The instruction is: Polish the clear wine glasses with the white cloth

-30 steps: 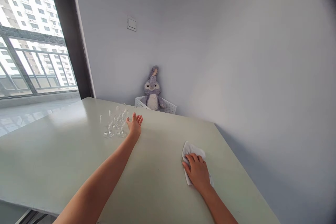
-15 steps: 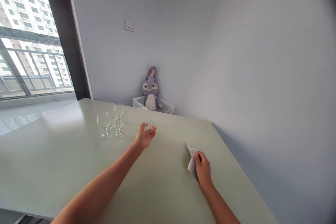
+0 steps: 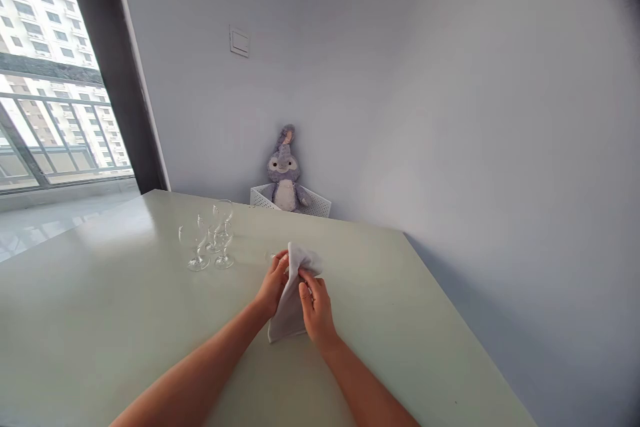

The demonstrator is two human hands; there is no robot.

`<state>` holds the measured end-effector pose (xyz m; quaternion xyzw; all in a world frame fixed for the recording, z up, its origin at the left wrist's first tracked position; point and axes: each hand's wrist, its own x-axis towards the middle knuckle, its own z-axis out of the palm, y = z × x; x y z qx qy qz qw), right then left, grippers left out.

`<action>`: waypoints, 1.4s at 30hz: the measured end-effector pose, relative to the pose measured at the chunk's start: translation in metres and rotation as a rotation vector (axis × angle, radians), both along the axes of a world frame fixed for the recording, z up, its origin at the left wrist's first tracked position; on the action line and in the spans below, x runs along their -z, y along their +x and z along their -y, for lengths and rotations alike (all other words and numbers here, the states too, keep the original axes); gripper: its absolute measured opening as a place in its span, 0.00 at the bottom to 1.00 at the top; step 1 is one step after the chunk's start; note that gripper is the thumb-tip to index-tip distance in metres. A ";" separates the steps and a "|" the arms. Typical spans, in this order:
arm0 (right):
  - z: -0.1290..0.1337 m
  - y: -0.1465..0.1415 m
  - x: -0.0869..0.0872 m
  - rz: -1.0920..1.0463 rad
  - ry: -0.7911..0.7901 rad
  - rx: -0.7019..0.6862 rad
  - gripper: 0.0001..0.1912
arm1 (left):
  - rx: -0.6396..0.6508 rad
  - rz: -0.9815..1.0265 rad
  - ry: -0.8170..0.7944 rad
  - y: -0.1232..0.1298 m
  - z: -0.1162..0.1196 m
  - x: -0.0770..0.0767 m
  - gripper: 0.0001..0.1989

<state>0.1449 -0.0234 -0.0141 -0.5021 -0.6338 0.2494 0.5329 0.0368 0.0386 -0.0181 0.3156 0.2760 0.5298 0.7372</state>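
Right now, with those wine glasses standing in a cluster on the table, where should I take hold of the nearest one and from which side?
Probably take the nearest wine glass by its stem, just under the bowl, coming in from its right. It stands upright on a small foot; the other glasses crowd its left and rear. Both the left hand and right hand are on the white cloth.

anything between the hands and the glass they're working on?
Only the white cloth. Left hand and right hand close around it, and it wraps the glass, which barely shows. The other glasses stand apart to the left.
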 end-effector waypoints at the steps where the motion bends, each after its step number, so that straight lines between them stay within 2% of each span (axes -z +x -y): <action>1: -0.001 0.000 0.005 0.005 0.002 -0.014 0.18 | 0.017 -0.018 0.005 -0.001 0.003 -0.002 0.19; 4: -0.003 0.008 0.011 0.010 0.034 -0.046 0.18 | 0.046 -0.022 0.043 0.001 0.010 -0.008 0.19; 10: 0.004 0.012 0.002 0.042 0.009 -0.037 0.13 | 0.006 -0.026 0.094 0.010 0.019 -0.009 0.18; 12: 0.008 0.009 -0.002 -0.084 -0.048 -0.095 0.14 | -0.006 -0.035 0.100 0.009 0.020 -0.010 0.18; 16: 0.012 0.004 -0.008 -0.447 -0.282 -0.329 0.20 | -0.002 -0.067 0.115 0.007 0.020 -0.010 0.19; 18: 0.010 0.004 -0.005 -0.498 -0.363 -0.398 0.21 | 0.035 -0.101 0.140 0.008 0.021 -0.007 0.20; 20: 0.006 0.007 0.002 -0.456 -0.375 -0.372 0.21 | 0.103 -0.154 0.148 0.009 0.023 -0.003 0.21; 23: -0.001 0.013 0.009 -0.406 -0.334 -0.256 0.18 | 0.160 -0.210 0.150 0.010 0.023 0.001 0.22; 25: -0.005 0.018 0.011 -0.527 -0.379 -0.241 0.17 | 0.139 -0.203 0.180 0.008 0.021 -0.001 0.20; 28: -0.006 0.023 0.008 -0.853 -0.529 -0.287 0.18 | 0.085 -0.183 0.234 0.002 0.016 -0.008 0.19; 30: -0.004 0.023 0.006 -0.946 -0.568 -0.305 0.18 | 0.096 -0.170 0.247 -0.003 0.012 -0.012 0.19; 32: -0.001 0.020 0.005 -0.823 -0.529 -0.325 0.19 | 0.134 -0.144 0.217 -0.007 0.009 -0.012 0.19; 34: 0.003 0.017 0.005 -0.508 -0.406 -0.292 0.18 | 0.158 -0.135 0.151 -0.009 0.007 -0.011 0.18; 36: 0.005 0.016 0.006 -0.144 -0.243 -0.167 0.15 | 0.184 -0.181 0.102 -0.009 0.005 -0.008 0.18; 38: 0.006 0.016 0.006 0.072 -0.136 -0.054 0.12 | 0.212 -0.252 0.093 -0.009 0.004 -0.007 0.19; 40: 0.004 0.018 0.004 0.011 -0.174 -0.056 0.12 | 0.221 -0.267 0.108 -0.009 0.005 -0.008 0.19; 42: 0.002 0.019 0.001 -0.296 -0.332 -0.125 0.14 | 0.244 -0.206 0.125 -0.009 0.007 -0.011 0.18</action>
